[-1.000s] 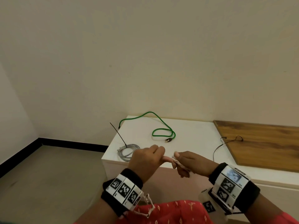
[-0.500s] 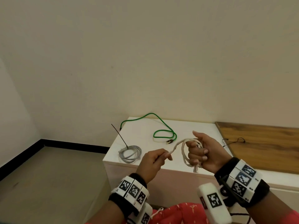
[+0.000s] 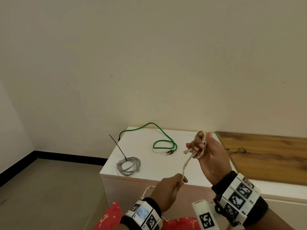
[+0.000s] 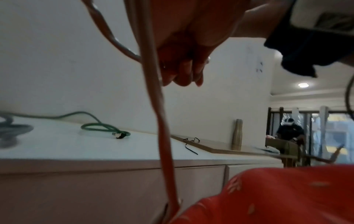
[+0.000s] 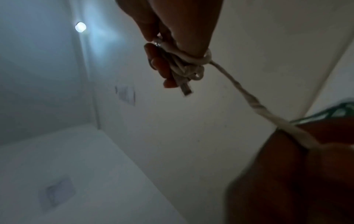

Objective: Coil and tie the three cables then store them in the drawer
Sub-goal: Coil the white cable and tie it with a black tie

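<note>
White, braided and slightly frayed, the white cable runs taut across the lower centre of the head view between my two hands, clear of the cabinet top. My right hand, raised right of centre, has its fingers curled round the small bundle of turns wound on them, the flat metal plug hanging free at the fingertips in the right wrist view. My left hand, lower centre, pinches the free run between thumb and curled fingers; the slack tail drops past my red patterned clothing.

Progress, as I judge it: one of three cables is finished. The grey cable, smooth-jacketed, lies as a flat round coil at the near left corner of the cabinet top, bound by a thin dark cable tie whose stiff tail stands up at a slant. The white cable is partly coiled and untied. The green cable, braided with a gold-tipped plug, lies loose in one open loop further back, untouched. A thin black tie rests at the edge of the wood-grain panel, right of frame. No drawer stands open; nothing is stored yet.
</note>
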Tool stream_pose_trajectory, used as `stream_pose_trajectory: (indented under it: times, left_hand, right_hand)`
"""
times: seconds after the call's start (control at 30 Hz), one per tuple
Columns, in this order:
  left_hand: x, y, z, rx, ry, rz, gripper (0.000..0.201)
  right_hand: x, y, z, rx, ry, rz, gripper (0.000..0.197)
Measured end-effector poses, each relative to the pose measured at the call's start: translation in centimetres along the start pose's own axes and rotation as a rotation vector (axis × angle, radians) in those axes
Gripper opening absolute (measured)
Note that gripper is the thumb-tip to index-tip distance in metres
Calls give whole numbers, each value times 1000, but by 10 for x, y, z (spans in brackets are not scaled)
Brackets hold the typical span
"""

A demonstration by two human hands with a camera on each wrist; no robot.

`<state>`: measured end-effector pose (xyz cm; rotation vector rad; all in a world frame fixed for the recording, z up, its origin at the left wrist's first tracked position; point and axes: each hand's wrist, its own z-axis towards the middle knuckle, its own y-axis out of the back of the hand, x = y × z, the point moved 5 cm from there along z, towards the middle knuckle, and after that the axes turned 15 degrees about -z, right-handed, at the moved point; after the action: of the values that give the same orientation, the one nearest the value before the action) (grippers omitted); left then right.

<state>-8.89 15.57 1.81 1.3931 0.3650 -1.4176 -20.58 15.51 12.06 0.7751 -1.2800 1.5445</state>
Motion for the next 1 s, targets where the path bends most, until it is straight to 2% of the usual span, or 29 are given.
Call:
stream_pose_trajectory:
  times: [0.07,0.17,0.23,0.27,0.33,0.4,0.43,0.47,0.53,0.6,0.7,0.73,0.83,0.9,1.0]
  left_hand:
    - [-11,-1,1,3,-27,176,28]
    - [-24,-1,2,46,-92,418,28]
    - [-33,6,-3,51,-157,666,22]
    - [-34,9,-6,57,-120,740,18]
    - [-31,7,-7,37,-154,881,13]
    - [-24,5,-7,-9,-251,929,10]
    - [-23,6,-6,-23,-302,952,16]
    - [-22,8,-6,-55,-348,995,19]
    - [-22,14,-5,-137,-447,1051,11]
    - [-24,21,-3,-215,-518,1056,36]
    - [-33,35,-2,-308,-574,1048,57]
    - [-34,37,-2,-327,-596,1046,59]
    - [-36,42,-1,-351,-600,1034,60]
    - [-39,48,-1,-399,-606,998,64]
    - [-41,60,0,-438,-561,909,68]
  right_hand:
    - [-4,3,0,-12,94,-164,38]
    - [-9,10,2,-16,211,-393,64]
    - [-12,16,4,-65,262,-541,66]
    - [-13,17,3,-90,297,-645,60]
    - [-12,15,1,-86,366,-886,41]
    - [-14,11,-1,-55,414,-1156,25]
    - [-15,9,-1,-34,437,-1291,21]
    - [-19,8,-1,8,427,-1426,21]
    - [-35,11,2,141,281,-1678,22]
    - [-50,16,2,275,188,-1851,32]
    - [-61,13,-2,478,170,-1773,69]
    - [-63,12,-5,531,139,-1733,72]
    - [-63,9,-12,626,-28,-1575,58]
    - [-66,6,-17,686,-148,-1380,46]
    - [-63,-1,-21,685,-276,-1087,50]
